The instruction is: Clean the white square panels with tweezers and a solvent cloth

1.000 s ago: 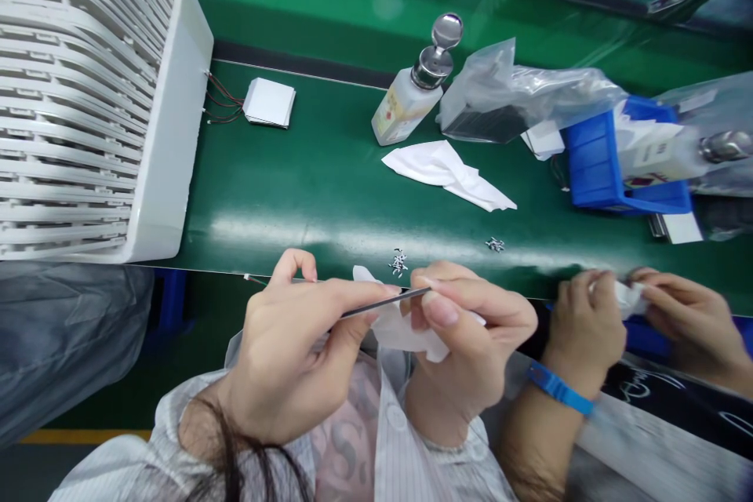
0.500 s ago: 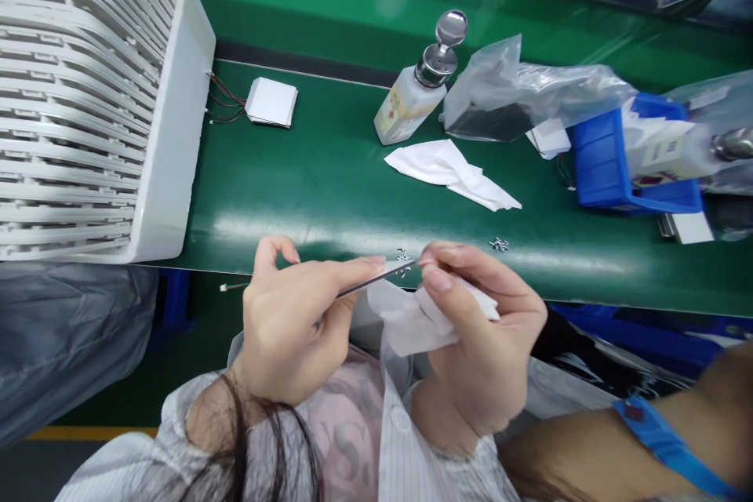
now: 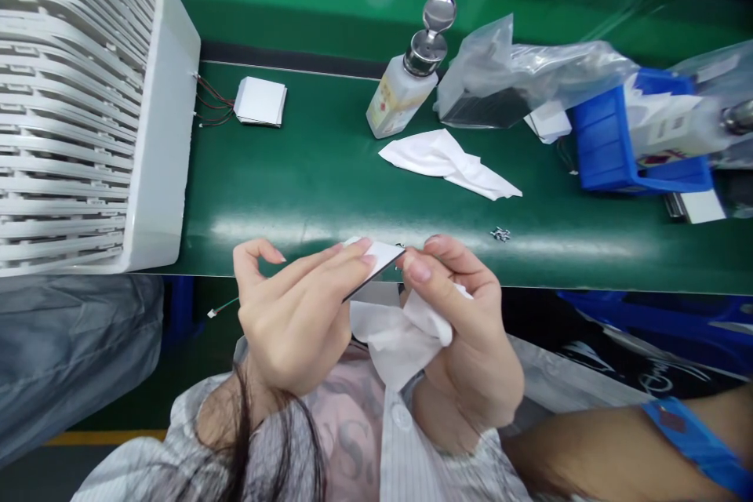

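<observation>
Just now the thin panel (image 3: pixel 387 254) had tipped in my left grip (image 3: pixel 297 318): half a second earlier I saw it nearly edge-on, and now its white face showed under my flattened fingers, my thumb hidden. I held it up by the front edge of the table (image 3: pixel 282 180), where it covered most of a heap of small metal bits; the other metal bits (image 3: pixel 500 234) lay near that edge, farther right. My right grip (image 3: pixel 467 321) was closed on a crumpled white wipe (image 3: pixel 400 329), which hung more spread out than before. Its fingertips stood at the panel's free corner, whether touching I could not tell. I judged the handling unfinished, with that face and corner better exposed.
</observation>
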Available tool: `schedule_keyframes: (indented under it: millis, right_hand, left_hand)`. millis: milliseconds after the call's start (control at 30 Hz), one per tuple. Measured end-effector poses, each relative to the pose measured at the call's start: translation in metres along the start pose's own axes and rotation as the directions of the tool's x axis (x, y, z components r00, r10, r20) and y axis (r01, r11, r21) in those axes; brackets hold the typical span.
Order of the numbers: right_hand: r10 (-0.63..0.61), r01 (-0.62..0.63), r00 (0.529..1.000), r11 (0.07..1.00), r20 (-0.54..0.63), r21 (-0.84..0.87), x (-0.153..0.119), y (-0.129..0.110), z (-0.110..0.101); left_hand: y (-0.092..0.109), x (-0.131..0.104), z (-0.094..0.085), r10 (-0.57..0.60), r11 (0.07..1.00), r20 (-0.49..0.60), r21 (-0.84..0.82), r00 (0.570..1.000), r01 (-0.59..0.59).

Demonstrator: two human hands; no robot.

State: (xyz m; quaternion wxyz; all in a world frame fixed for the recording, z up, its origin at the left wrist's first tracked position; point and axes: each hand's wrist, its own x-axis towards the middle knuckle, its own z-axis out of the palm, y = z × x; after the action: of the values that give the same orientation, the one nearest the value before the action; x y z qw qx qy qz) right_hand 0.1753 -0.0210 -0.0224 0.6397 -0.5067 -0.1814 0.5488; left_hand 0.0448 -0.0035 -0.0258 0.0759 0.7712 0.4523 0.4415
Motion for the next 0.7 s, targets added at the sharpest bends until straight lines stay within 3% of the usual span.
schedule_keyframes:
  millis: [233,533,700]
  right_hand:
    - [0.035,-0.039,0.998,0.996,0.050,0.075,-0.0020,0.0000,-0.0026]
    - [0.047,-0.050,0.999,0.992,0.028,0.117,0.0028,0.0010,-0.0012]
    - [0.161,-0.157,0.987,0.982,-0.024,0.106,-0.0006,-0.0009,-0.0006]
  left_hand:
    - [0.0003,-0.0032,-0.0008,0.004,0.999,0.035,0.031,0.999,-0.005]
    - [0.0002,-0.0010,-0.0012,0.012,0.999,0.038,0.032,0.999,-0.013]
    - [-0.0012,0.0004,0.0006,0.064,0.997,-0.024,0.045,0.998,-0.063]
